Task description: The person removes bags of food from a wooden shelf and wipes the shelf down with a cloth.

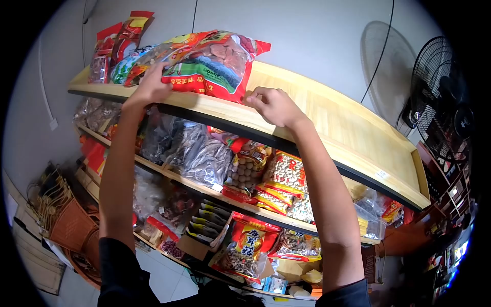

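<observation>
I've got the tiered wooden shelf filling my feed, its top level running along beneath both hands and on past the right one. Well off to the right of that hand, there's the black fan. And here's the big red printed bag of dried food, lying on the top level, right between the two hands! Below the left hand and toward its right, I spot clear bags of dried fish; under the right hand sits the red mushroom bag, two levels down. Beyond the left hand, two red packets stand against the wall. Now the hands: my left hand has its fingers on the bag's left part, though I can't tell how firmly they grasp. My right hand is loosely curled at the bag's lower right corner; whether it pinches the plastic, I can't tell. Smallest, the white price tag, on the shelf edge right of that hand.
</observation>
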### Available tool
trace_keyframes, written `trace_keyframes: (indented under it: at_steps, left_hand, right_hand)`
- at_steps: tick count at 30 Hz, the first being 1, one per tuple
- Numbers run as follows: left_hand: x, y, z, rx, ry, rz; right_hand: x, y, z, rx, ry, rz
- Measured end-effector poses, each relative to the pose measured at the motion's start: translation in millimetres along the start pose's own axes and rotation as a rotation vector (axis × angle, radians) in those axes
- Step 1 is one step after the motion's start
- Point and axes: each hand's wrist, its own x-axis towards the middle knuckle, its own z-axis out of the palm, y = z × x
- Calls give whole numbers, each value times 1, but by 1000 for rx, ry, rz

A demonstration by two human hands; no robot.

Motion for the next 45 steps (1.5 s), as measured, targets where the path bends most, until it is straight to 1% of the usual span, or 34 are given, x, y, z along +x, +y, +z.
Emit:
trace_keyframes:
  at_steps: [1, 2, 3, 5, 6, 8, 9, 11, 12, 14, 15, 16, 19, 20, 21, 23, 24, 25, 27, 28, 29, 31, 32, 33, 35, 37, 39, 40, 41, 43, 44, 45]
  left_hand:
    - [4, -6, 1, 7, -74, -45]
    - [8, -12, 1, -55, -148, -58]
    - [8, -6, -3, -58, -152, -58]
    - [6, 12, -18, -343, -436, -334]
    - [6, 9, -17, -342, -437, -333]
    - [6, 3, -11, -440, -372, -229]
    - [7, -3, -4, -439, -370, -227]
    - [12, -14, 7, -466, -220, -155]
    - [9, -11, 8, -524, -223, -165]
    - [10, -12, 14, -528, -206, -163]
    - [10, -6, 13, -533, -194, -166]
    - [8, -1, 10, -496, -235, -231]
    - [4, 7, 9, -505, -220, -229]
    - [4, 8, 14, -507, -156, -173]
    - [4, 9, 17, -505, -155, -170]
    - [7, 10, 22, -470, -138, -71]
    - [6, 15, 21, -451, -151, -55]
    - [4, 21, 22, -448, -149, -54]
    - [0, 30, 27, -286, -27, -80]
    - [0, 31, 36, -199, 32, -137]
    - [0, 31, 39, -198, 33, -136]
    - [-5, 46, 37, -323, -43, -218]
    - [-6, 53, 29, -388, -131, -227]
    - [-5, 51, 28, -383, -118, -228]
    - [-4, 45, 40, -496, -158, -169]
    - [-12, 65, 31, -465, -176, -192]
    - [-20, 87, 21, -319, -113, -173]
    - [-20, 96, 14, -321, -180, -196]
    - [-19, 93, 17, -325, -172, -195]
    - [-16, 88, 29, -329, -175, -83]
    - [-18, 90, 33, -312, -138, -35]
    - [-22, 95, 33, -315, -128, -35]
  right_hand:
    - [0, 1, 1, 2, -5, -9]
    - [-1, 2, 2, 0, -8, -3]
    - [1, 4, 4, 0, -4, -10]
    - [2, 6, 5, 1, -1, -18]
    - [3, 5, 5, -5, -20, 8]
    - [4, 4, 5, -11, -37, 34]
    - [4, 4, 4, -8, -56, 58]
    - [5, 3, 3, -8, -67, 79]
    - [5, 2, 2, 25, -80, 106]
    - [5, 0, 3, 58, -86, 132]
    - [5, 1, 4, 40, -35, 146]
    - [5, 1, 4, 21, 17, 160]
    - [6, 2, 5, 29, 31, 167]
    - [6, 2, 5, 29, 35, 166]
    - [5, 1, 4, 39, 18, 166]
    - [4, -1, 3, 50, 5, 162]
    - [3, -2, 1, 49, 0, 167]
    - [2, -3, 0, 49, -6, 173]
    - [1, -5, -1, 60, 15, 178]
    - [1, -5, 0, 70, 33, 186]
    - [1, -4, 0, 71, 34, 185]
    - [1, -2, 0, 65, 30, 196]
    - [1, -2, 1, 65, 31, 190]
    - [3, 0, 2, 68, 53, 178]
    - [4, 5, 6, 69, 73, 169]
    - [5, 10, 8, 101, 107, 157]
    - [8, 15, 11, 94, 121, 170]
    - [10, 17, 12, 89, 132, 188]
    - [11, 19, 13, 82, 134, 182]
    - [8, 17, 10, 59, 189, 300]
    - [7, 17, 8, 88, 191, 334]
    - [7, 22, 9, 81, 193, 326]
